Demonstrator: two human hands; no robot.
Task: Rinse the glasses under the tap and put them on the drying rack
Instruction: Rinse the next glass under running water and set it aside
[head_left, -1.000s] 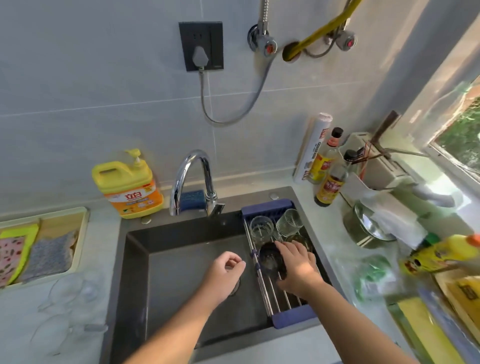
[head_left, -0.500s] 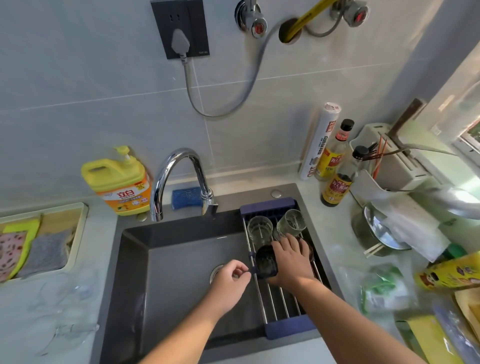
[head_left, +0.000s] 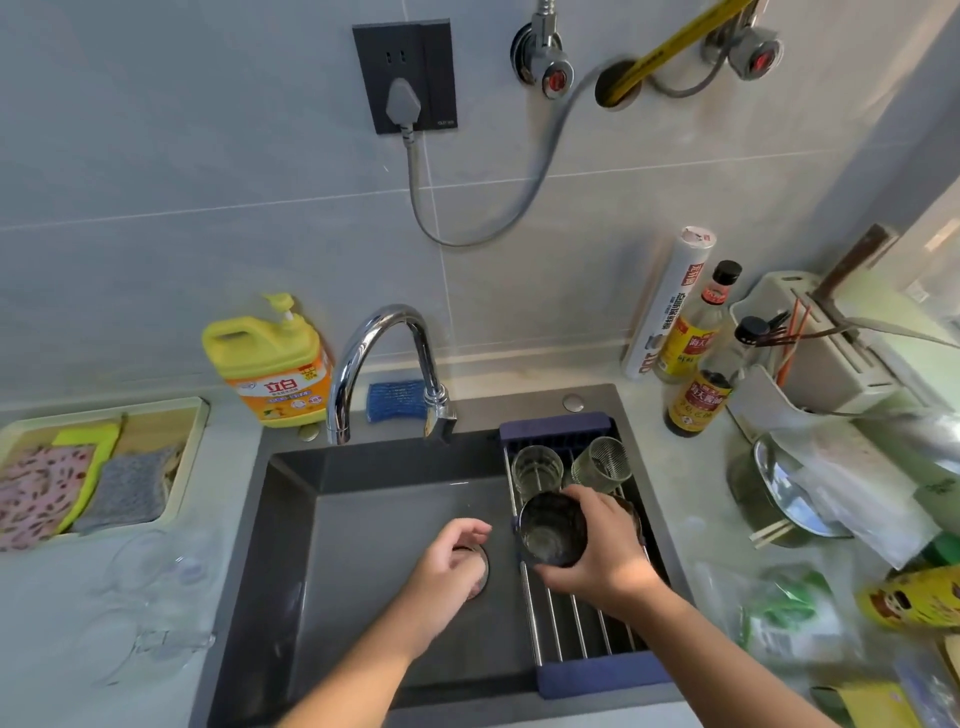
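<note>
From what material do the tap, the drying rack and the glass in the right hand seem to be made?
Tap: metal, probably chromed; it is mirror-bright with sharp reflections. Drying rack: thin shiny rods, likely steel, with matt dark-blue ends, apparently plastic. Glass held by the right hand: transparent, so glass or clear plastic; it looks dark, perhaps tinted.

Drying rack (head_left: 582, 644) spans the sink's (head_left: 291, 519) right side, two glasses (head_left: 537, 470) at its back

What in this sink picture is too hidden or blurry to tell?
Head view:
Drain: mostly covered by the left hand.
Clear glassware on the left counter: blurred, number unclear.
Whether the dark glass touches the rack: hidden by the right hand.
Yellow packet: cut by right edge.
</note>
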